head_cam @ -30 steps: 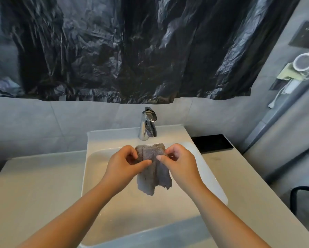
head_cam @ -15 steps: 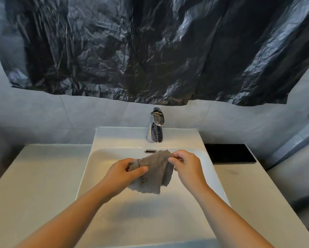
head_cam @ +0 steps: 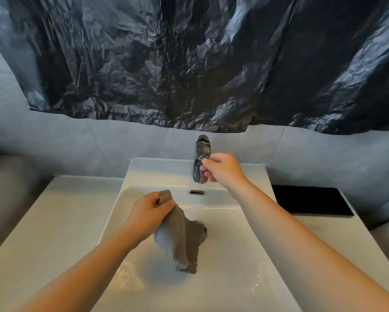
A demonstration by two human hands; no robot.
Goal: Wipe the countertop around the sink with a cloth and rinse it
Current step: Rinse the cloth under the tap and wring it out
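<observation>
- The left hand grips the cloth by its top end. Fingers and thumb are curled round a bunch of it, and a small tuft stands out just above the fingers.
- The rest of the grey cloth hangs down and to the right of those fingers, inside the sink. Its lower edge is low over the basin floor; whether it touches the floor cannot be told.
- The drain shows only partly, at the cloth's right edge, below and right of the left fingers.
- The right hand is up at the tap. Its fingers are curled, and forefinger and thumb appear to pinch the front tip of the lever. The other fingers are folded in just in front of the spout.
- The 2 hands are well apart: only the left one touches the cloth.
- An overflow slot sits in the basin's back wall, just below the right fingers and up to the right of the left fingers.
- Wet patches gleam on the basin floor under the left forearm.
- The pale countertop runs on both sides of the sink. A flat black slab lies on it right of the right forearm, against the wall.
- A crumpled black sheet hangs on the wall above the tap.
</observation>
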